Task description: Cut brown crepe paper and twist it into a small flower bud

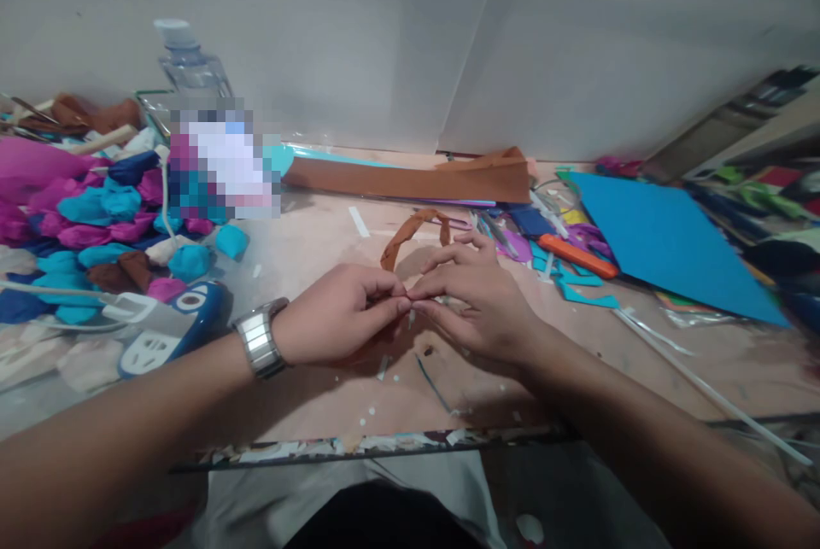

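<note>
My left hand [349,314], with a metal-banded watch [261,339] on the wrist, is closed in a pinch above the table. My right hand [477,301] pinches at the same spot, its thumb and index fingertip touching the left fingertips. A narrow brown crepe paper strip [402,240] arcs up behind the fingers, and both its ends run down behind my hands. The bit between the fingertips is tiny and mostly hidden. A thin dark wire-like piece [434,385] lies on the table just below my hands.
Left lie bunched crepe pieces [102,199], a blue-and-white power strip [172,327] and a clear bottle [192,67]. Folded brown paper [410,180] lies along the wall. Right are an orange utility knife [578,256], a blue sheet [672,242] and a white stick [711,387].
</note>
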A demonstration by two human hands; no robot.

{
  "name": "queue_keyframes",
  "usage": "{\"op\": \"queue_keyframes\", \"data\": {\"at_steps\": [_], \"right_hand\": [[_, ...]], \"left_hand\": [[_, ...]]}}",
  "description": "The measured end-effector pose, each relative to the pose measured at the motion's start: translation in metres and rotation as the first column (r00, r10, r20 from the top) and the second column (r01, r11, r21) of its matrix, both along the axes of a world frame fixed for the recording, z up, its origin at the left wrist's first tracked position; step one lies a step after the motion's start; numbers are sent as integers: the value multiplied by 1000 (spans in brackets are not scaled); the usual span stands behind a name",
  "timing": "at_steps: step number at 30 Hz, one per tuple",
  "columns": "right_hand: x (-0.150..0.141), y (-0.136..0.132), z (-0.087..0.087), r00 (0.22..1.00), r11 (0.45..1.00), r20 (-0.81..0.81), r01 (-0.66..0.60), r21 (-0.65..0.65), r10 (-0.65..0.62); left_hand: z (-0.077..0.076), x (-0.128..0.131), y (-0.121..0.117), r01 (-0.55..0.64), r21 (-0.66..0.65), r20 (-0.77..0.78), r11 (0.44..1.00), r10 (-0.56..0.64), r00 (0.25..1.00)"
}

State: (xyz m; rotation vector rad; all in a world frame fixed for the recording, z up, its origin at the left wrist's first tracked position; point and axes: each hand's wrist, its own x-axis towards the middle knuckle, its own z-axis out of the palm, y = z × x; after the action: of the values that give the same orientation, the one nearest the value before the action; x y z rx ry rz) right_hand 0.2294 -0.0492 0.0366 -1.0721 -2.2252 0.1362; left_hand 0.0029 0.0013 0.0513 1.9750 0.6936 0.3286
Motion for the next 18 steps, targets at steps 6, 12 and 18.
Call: {"op": "queue_keyframes", "data": {"at_steps": [6, 12, 18], "right_hand": [[-2, -1, -2, 997, 998, 37, 63, 13, -64], [-6, -2, 0, 996, 996, 44, 80, -30, -79], [-9, -4, 2, 991, 991, 109, 83, -107, -71]], "left_hand": [[-4, 1, -5, -27, 498, -132, 867, 107, 985], [-17, -3, -4, 62, 824, -142, 563, 100, 985], [-20, -5, -4, 93, 906, -127, 412, 54, 990]]}}
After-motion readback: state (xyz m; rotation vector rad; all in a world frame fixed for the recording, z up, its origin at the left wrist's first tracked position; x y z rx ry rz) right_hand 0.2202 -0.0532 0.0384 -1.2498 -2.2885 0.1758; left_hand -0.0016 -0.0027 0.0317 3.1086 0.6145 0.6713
